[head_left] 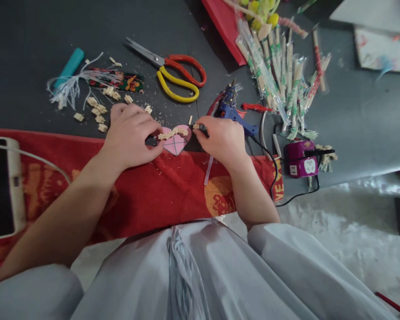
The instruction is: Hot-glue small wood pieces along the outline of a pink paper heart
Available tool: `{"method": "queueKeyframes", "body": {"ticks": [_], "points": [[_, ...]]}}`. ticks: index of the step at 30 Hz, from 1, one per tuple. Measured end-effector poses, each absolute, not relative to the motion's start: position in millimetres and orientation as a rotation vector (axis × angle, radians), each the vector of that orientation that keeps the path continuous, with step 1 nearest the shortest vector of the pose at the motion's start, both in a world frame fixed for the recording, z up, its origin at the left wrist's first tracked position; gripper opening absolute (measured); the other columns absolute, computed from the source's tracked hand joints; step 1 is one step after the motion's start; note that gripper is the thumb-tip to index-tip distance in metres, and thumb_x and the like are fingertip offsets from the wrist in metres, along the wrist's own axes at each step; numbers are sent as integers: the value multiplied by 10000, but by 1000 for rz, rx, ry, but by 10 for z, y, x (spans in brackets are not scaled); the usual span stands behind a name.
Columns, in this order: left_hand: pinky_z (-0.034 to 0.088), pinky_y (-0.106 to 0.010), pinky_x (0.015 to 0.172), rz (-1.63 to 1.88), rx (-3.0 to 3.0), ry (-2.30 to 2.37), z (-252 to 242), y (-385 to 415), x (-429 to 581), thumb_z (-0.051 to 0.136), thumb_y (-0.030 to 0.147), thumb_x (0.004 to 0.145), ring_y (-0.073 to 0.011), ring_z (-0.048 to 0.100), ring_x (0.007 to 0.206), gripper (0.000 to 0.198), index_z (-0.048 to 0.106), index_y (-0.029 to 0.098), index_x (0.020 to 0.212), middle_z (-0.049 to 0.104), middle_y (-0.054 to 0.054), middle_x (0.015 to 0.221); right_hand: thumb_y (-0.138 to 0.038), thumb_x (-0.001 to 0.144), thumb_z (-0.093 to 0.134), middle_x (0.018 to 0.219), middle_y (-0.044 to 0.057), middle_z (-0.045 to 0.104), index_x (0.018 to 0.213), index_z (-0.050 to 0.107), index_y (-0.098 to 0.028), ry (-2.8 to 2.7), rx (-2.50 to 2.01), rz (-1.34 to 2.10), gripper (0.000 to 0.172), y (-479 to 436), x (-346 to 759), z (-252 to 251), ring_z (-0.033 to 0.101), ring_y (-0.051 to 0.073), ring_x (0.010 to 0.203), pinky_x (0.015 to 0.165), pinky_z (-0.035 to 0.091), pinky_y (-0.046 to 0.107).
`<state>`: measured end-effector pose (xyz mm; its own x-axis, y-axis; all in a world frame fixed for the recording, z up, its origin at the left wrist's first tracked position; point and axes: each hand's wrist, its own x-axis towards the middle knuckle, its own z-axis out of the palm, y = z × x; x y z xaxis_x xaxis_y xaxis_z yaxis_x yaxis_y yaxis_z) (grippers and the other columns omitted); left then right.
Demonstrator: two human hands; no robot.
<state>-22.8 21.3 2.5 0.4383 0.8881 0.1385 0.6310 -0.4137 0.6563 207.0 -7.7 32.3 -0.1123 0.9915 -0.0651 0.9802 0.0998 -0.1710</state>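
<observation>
A pink heart-shaped card (176,146) with dark crossing lines lies near the table edge. A row of small pale wooden pieces (173,132) runs across its upper part. My left hand (133,135) pinches the card's left edge between thumb and fingers. At the card's right side, my right hand (222,137) is closed, with a small cluster of pale wooden bits (196,126) at its thumb and fingertip. Just beyond that hand lies a blue glue gun (235,113), nozzle pointing away. A short wooden stick piece (190,119) is near the heart's top right.
Scissors (176,75) with red and yellow handles lie ahead. Loose wooden clusters (98,109), white strings (70,86) and a teal tube (70,66) are at left. Wrapped sticks (280,66) and a purple power adapter (302,159) sit right. A phone (15,186) rests on the red cloth (160,191).
</observation>
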Motion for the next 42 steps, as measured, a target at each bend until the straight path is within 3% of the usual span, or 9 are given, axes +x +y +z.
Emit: {"method": "queueKeyframes", "body": {"ticks": [5,9,12,15,20,23,29,34,42], "points": [[297,-567,1063,762,2288,1302,36,172,-222,737,415,729,-320,558,1032,204,695,268,865,653,-47,872,-292,956,555,764,15,689,1162,741,-203,-2114,-1731,327,291,-98,2122,272,581,138,672,659,394,281],[433,-480,827,987,2366,1221,118,53,-157,671,386,817,-254,590,814,165,695,275,936,685,-34,802,-376,971,583,650,-27,562,1140,757,-228,-2029,-1410,416,284,-109,2119,222,494,124,620,666,421,277],[480,-409,749,1036,2115,1195,204,-60,-72,620,309,893,-205,617,765,89,699,276,915,681,-19,791,-425,956,616,673,-18,559,1107,772,-238,-2005,-1301,484,287,-110,2102,198,496,129,656,667,431,276],[489,-354,635,1017,1826,1203,242,-133,9,674,429,888,-173,617,691,153,728,285,902,685,-11,794,-453,956,618,783,10,626,1106,774,-253,-2009,-1253,540,295,-121,2082,190,529,129,711,672,445,271],[583,-325,711,957,1503,1123,214,-137,72,718,612,817,-171,693,729,359,744,253,819,742,-11,783,-439,983,598,891,36,678,1110,776,-259,-2049,-1124,556,283,-135,2054,160,599,139,813,753,493,293],[608,-317,733,861,1398,1073,204,-119,67,764,608,780,-177,718,726,379,751,229,784,756,-22,761,-419,993,587,903,45,693,1102,776,-239,-2062,-1060,555,283,-134,2040,131,622,139,834,776,506,294],[618,-323,711,849,1347,1099,173,-101,47,823,518,742,-186,735,714,312,751,219,793,776,-39,782,-373,981,607,969,66,765,1037,786,-219,-2078,-1162,603,242,-136,2022,113,665,148,860,799,524,296],[517,-258,567,924,1491,1256,93,-92,30,820,484,725,-131,644,630,272,759,229,799,756,-19,778,-337,951,629,941,58,779,962,797,-203,-2033,-1258,704,215,-139,2012,177,674,142,821,761,502,274],[437,-261,517,941,1529,1257,108,-103,41,814,507,714,-107,539,559,287,745,235,774,723,-2,721,-292,925,564,830,42,737,850,731,-172,-1986,-1254,753,219,-156,1999,234,601,119,705,704,457,254]]}}
